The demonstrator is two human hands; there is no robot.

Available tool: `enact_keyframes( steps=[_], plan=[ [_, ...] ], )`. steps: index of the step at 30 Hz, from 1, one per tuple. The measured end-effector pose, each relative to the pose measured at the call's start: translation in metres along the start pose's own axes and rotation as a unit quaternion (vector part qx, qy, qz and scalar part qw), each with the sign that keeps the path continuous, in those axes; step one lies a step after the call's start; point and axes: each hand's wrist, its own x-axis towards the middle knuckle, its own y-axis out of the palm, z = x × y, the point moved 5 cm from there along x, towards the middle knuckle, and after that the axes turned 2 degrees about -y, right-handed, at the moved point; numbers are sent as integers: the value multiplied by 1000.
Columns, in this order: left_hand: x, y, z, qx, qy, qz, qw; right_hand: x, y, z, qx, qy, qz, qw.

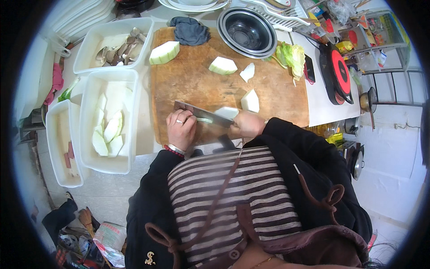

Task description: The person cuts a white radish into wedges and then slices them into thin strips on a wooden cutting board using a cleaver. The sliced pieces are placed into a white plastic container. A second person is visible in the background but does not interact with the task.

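Note:
My right hand [248, 124] grips the handle of a cleaver [209, 113], whose blade slants across the near part of a wooden cutting board [188, 82]. Against the blade's near side, my left hand [180, 129] curls its fingers over a piece of pale green-white gourd [204, 120], mostly hidden beneath them. Just beyond the blade lies a flat gourd slice [226, 112]. A thicker gourd chunk [250, 101] rests right of it. Farther up are a thin offcut [247, 72], a wedge [223, 66] and a larger gourd block [164, 53].
Left of the board, plastic bins hold gourd slices [109, 132], mushrooms [126, 50] and reddish pieces [69, 155]. Nested metal bowls [248, 32], a dark cloth [189, 31] and leafy cabbage [291, 62] line the far edge. A phone [309, 69] and red-black electric pan [337, 72] are to the right.

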Motion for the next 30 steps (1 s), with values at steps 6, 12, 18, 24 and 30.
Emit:
enact_keyframes(
  steps=[6,12,18,24,30],
  plan=[
    [-1,2,0,-47,-42,86,994,1,-18,-2,31,-69,-37,996],
    [2,-81,10,18,-80,51,995,-3,-28,11,16,-66,-59,996],
    [-10,-195,78,267,-118,9,956,3,-37,43,-53,-109,-31,992],
    [3,-224,71,112,-251,15,961,7,-53,100,-75,-110,-77,988],
    [56,-184,-19,15,51,174,983,35,-58,163,-144,-169,-67,973]
  ],
)
